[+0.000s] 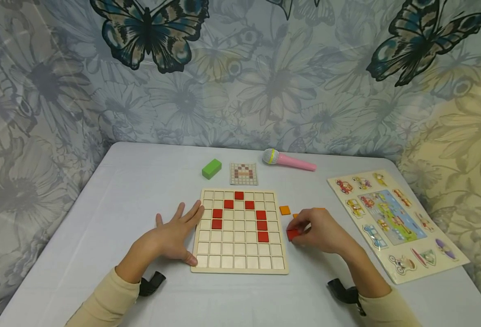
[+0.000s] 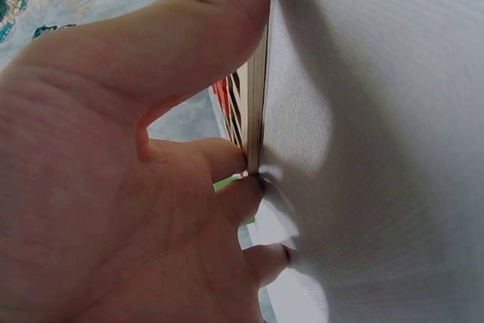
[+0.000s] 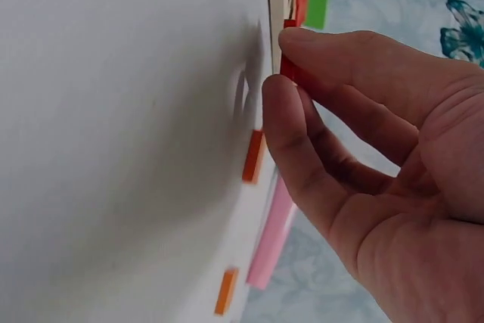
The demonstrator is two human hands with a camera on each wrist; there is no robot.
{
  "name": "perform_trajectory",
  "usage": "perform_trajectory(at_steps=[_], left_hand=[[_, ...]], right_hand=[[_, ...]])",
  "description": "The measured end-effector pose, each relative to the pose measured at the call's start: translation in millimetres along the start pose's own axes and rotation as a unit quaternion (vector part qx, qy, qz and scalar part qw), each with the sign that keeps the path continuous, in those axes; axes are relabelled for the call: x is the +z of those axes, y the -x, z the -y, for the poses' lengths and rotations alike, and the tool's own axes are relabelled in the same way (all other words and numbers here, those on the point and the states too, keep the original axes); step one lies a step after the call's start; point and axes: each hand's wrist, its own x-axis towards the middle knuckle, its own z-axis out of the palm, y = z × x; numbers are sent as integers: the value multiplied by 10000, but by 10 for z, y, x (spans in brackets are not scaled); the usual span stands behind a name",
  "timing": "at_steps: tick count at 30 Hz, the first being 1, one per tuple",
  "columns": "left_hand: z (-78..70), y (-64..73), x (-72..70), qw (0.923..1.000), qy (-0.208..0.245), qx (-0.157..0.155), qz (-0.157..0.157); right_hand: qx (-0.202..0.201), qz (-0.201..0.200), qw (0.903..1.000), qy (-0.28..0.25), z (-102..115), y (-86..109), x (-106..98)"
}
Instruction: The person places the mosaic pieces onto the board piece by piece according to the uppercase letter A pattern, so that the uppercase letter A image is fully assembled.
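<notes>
One splayed left hand [image 1: 176, 235], right hand [image 1: 323, 230] mid-pinch

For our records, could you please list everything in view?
Grid board: one, cream, centre
Red tiles: nine, eight on board, one held
Orange tiles: at least three, right of board
Pattern card: one, pale, beyond board
Block: one, green, left of card
Microphone: one, pink, silver, right of card
Puzzle board: one, multicoloured, right
Table: one, white, underneath
Backdrop: one, bluish, behind table
Sleeves: two, beige, forearms
Wrist fittings: two, black, wrists
Left hand: one, touching grid board
Right hand: one, beside grid board, pinching red tile
</notes>
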Motion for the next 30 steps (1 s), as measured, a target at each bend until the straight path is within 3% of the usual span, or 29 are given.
perform_trajectory(at_steps=[12, 20, 30], left_hand=[[-2, 6, 0, 10000, 43, 27, 12], [-8, 15, -8, 10000, 94, 26, 9], [-3, 10, -7, 10000, 80, 14, 21]], right_hand=[[22, 213, 9990, -393, 212, -114, 167], [-102, 118, 9987, -477, 392, -204, 297], [89, 122, 9982, -585, 647, -350, 444]])
